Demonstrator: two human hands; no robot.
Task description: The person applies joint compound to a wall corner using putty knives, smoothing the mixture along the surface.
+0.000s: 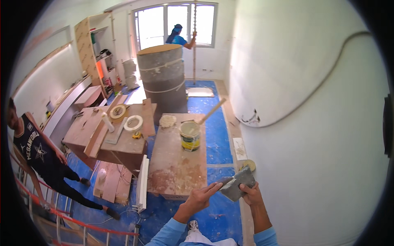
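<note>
My right hand (253, 194) grips a grey flat scraper plate (237, 190), its thumb lying on the plate's face. Pale smears mark the plate's upper edge. Coming in from the left, my left hand (200, 201) has its fingers along a thin dark putty knife (224, 180), whose handle is hidden in the palm. The knife's blade meets the plate's left edge. Ahead of both hands, an open can (190, 137) with a green and yellow label stands on a stained wooden box (177, 172). A wooden stick (213, 110) slants up at the can's right.
At left, a workbench (127, 143) bears tape rolls and boards. Behind stands a tall grey cylinder (162, 78). A red-railed ladder (88, 225) and a person (41, 147) are at far left; another person (177, 37) holds a pole by the window. White wall (312, 164) rises at right.
</note>
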